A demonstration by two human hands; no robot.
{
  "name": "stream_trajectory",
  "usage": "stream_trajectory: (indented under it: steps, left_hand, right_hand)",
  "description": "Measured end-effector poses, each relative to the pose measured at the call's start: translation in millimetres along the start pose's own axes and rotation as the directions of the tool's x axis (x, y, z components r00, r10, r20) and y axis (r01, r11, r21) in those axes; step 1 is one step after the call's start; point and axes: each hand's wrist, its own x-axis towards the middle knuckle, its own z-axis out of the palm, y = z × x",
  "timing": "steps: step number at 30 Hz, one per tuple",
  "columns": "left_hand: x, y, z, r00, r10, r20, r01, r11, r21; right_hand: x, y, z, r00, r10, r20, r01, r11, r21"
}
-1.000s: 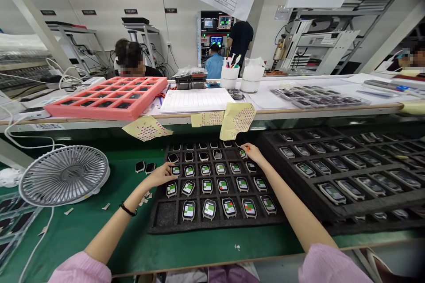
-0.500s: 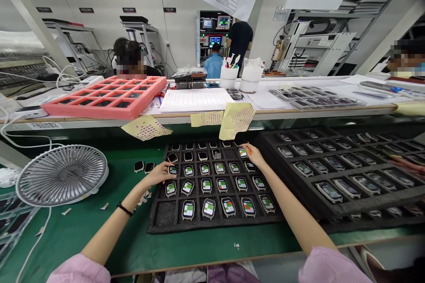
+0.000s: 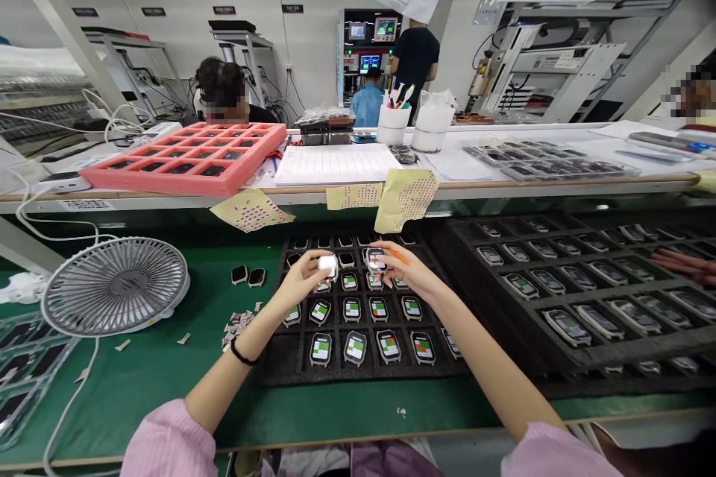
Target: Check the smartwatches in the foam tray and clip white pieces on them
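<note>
The watch with the white screen [image 3: 327, 266] is held just above the black foam tray [image 3: 369, 374], pinched at its edge by the fingers of the left hand [image 3: 302, 276]. The fingers of the right hand [image 3: 419, 276] grasp a second watch [image 3: 374, 261], also over the tray, with an orange item [image 3: 398, 256] lying across them. Below and around the hands, more watches [image 3: 321, 349] sit face up in the compartments, many showing green and white blocks. Left of the tray, two dark-screened watches [image 3: 239, 274] and small scraps [image 3: 239, 324] lie on the green table [image 3: 313, 410], near a grey fan [image 3: 120, 285]. To the right are stacked foam trays [image 3: 531, 307], with another person's hand [image 3: 685, 266] over them. Beyond, a pink tray [image 3: 162, 182] rests on the shelf [image 3: 503, 189].
</note>
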Motion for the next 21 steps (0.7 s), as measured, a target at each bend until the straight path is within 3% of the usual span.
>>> stream_trajectory:
  steps: [3,8,17,21]
  left_hand:
    - [5,23,6.3,0.997,0.075,-0.022,-0.073,0.996,0.046]
    - [2,46,9.4,0.995,0.091,-0.038,-0.089,0.994,0.063]
    - [-2,47,9.7,0.996,0.087,-0.011,-0.086,0.995,0.041]
    - [-2,45,9.5,0.996,0.086,-0.008,-0.086,0.996,0.028]
  right_hand:
    - [5,-16,11,0.995,-0.052,0.087,0.048,0.998,0.05]
    - [9,-29,20,0.985,-0.095,0.145,0.099,0.995,-0.019]
    - [9,-26,21,0.991,-0.13,0.038,0.133,0.985,-0.112]
    - [6,-28,20,0.988,-0.129,0.084,0.138,0.985,-0.106]
